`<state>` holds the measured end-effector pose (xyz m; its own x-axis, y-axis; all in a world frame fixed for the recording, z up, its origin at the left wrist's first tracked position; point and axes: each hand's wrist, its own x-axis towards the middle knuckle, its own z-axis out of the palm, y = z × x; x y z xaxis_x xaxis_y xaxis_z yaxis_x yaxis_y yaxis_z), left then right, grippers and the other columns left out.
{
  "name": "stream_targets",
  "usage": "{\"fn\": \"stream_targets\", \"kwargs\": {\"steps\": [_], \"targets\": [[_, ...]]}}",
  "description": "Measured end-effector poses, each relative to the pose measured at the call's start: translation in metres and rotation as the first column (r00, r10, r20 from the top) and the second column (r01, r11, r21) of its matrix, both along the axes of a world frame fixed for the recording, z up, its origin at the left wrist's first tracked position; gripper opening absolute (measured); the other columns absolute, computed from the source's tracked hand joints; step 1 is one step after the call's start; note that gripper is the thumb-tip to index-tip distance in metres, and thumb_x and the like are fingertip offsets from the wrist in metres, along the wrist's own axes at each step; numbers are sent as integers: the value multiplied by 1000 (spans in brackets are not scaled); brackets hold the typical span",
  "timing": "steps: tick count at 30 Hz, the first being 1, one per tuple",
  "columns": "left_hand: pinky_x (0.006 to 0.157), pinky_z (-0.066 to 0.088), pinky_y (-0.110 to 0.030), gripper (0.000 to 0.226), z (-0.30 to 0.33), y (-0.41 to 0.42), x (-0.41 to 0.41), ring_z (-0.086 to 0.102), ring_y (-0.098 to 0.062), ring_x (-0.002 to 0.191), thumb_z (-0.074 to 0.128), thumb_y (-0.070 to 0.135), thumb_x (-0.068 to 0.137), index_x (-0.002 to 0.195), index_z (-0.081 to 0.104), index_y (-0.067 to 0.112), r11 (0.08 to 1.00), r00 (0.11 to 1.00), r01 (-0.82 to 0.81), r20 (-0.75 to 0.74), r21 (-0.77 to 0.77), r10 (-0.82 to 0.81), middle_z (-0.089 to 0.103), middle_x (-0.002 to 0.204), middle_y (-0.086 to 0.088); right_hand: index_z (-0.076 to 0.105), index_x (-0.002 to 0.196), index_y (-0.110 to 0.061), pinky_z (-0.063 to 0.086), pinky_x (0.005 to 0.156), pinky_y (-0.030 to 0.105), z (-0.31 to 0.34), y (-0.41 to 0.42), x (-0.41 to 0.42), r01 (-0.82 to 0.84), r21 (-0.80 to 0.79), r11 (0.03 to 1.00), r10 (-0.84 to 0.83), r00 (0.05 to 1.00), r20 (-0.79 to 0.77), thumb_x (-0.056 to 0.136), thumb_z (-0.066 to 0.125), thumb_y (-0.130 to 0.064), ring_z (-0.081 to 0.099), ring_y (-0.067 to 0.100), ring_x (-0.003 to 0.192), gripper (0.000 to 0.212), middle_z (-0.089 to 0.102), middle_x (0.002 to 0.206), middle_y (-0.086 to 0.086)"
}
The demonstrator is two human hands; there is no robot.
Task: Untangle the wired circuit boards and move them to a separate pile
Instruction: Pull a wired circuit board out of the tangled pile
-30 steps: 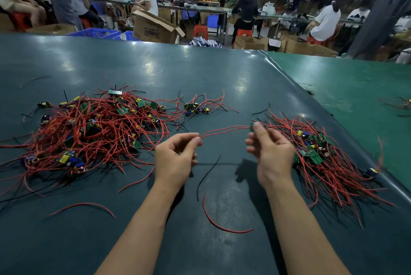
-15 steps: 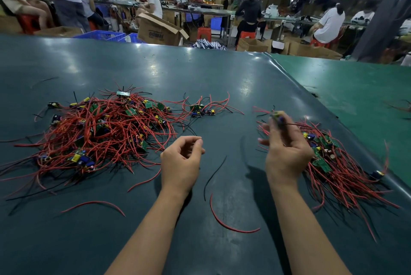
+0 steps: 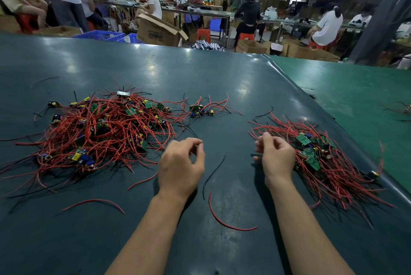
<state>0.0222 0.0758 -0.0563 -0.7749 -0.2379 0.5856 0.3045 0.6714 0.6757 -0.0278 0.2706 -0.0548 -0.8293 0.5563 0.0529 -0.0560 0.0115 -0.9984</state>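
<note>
Looking down at the dark green table [image 3: 200, 74], I see both my hands between two heaps of wired circuit boards. My left hand [image 3: 180, 168] hovers just right of the large tangled pile [image 3: 104, 132] of red-wired boards, fingers loosely curled, thumb and forefinger near each other; I see nothing held in it. My right hand [image 3: 275, 156] is at the near-left edge of the sorted pile [image 3: 322, 159], fingers curled inward; whether they pinch a wire I cannot tell. A small cluster of boards [image 3: 201, 110] lies apart, beyond the left hand. Loose wires lie on the table: a black wire [image 3: 213, 172] between the hands, a red wire [image 3: 224, 221] nearer me, another red strand [image 3: 95, 203] at left.
</note>
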Motion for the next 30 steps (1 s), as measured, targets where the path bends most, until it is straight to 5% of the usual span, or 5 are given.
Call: {"fn": "stream_targets", "kwargs": {"steps": [7,18,24,27,30], "targets": [[94,36,-42,26,-2,-36,-8,49,-32,112,63,33,92,115,69,21,888,834,-378,321,-261,449,62,118,-7,68,92,-13,47,94,42,2,3,5,68,460,885,-98,994,42,94,58,-29,58,27,104,19,66,107,7],[89,32,-43,20,-4,-31,-13,48,-29,105,55,35,97,101,69,22,841,788,-454,307,-294,533,65,106,-4,71,88,-15,47,76,27,4,-17,16,-29,514,857,57,998,-39,93,61,-23,63,15,84,13,70,86,-2],[71,37,-43,10,5,2,1,52,-30,79,56,17,93,85,60,12,946,929,-244,-332,-214,164,59,84,-7,63,123,-16,47,62,15,1,-39,23,-350,582,735,489,867,-96,87,70,-10,59,7,63,36,66,80,-8],[68,46,-46,12,2,22,7,55,-32,75,55,12,93,86,62,5,944,908,136,-342,-301,-240,61,86,-10,49,141,-14,46,70,13,-6,-44,19,-496,651,574,643,765,16,86,66,-3,61,9,74,59,70,96,4],[71,49,-45,16,1,25,7,58,-31,78,53,12,93,86,64,1,899,876,316,-272,-302,-399,63,90,-11,66,121,-14,47,83,17,-5,-40,14,-442,536,719,562,824,-74,85,68,-23,65,12,87,37,71,97,2]]}}
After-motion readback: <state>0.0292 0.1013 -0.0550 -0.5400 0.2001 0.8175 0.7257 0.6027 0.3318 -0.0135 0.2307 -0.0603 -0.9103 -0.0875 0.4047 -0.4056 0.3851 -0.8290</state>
